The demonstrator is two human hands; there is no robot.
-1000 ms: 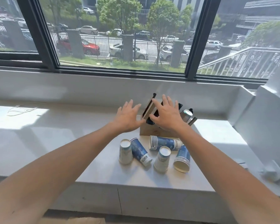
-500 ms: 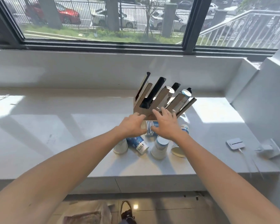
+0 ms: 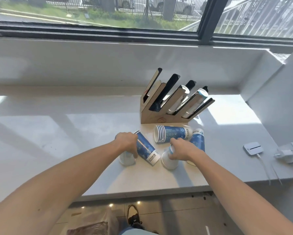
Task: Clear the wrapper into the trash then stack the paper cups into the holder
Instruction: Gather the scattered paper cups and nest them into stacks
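Note:
Several blue-and-white paper cups lie in front of the wooden cup holder (image 3: 161, 118) on the white ledge (image 3: 57, 133). A nested stack (image 3: 172, 135) lies on its side just below the holder. One single cup (image 3: 146, 149) lies tilted between my hands. My left hand (image 3: 127, 144) is closed over the top of an upside-down cup (image 3: 126, 159). My right hand (image 3: 182, 150) grips the top of another upside-down cup (image 3: 169, 161). A further cup (image 3: 198, 140) lies partly hidden behind my right hand. Two of the holder's slots hold cups.
A small white device (image 3: 253, 148) with a cable and a charger block (image 3: 286, 154) sit at the ledge's right end. The wall steps in at the right. Below the ledge edge, on the floor, are a plastic bag (image 3: 91, 226) and my shoe (image 3: 134, 216).
Both hands have come down from the holder toward me and closed on two upside-down cups. The view has tilted down, showing the floor.

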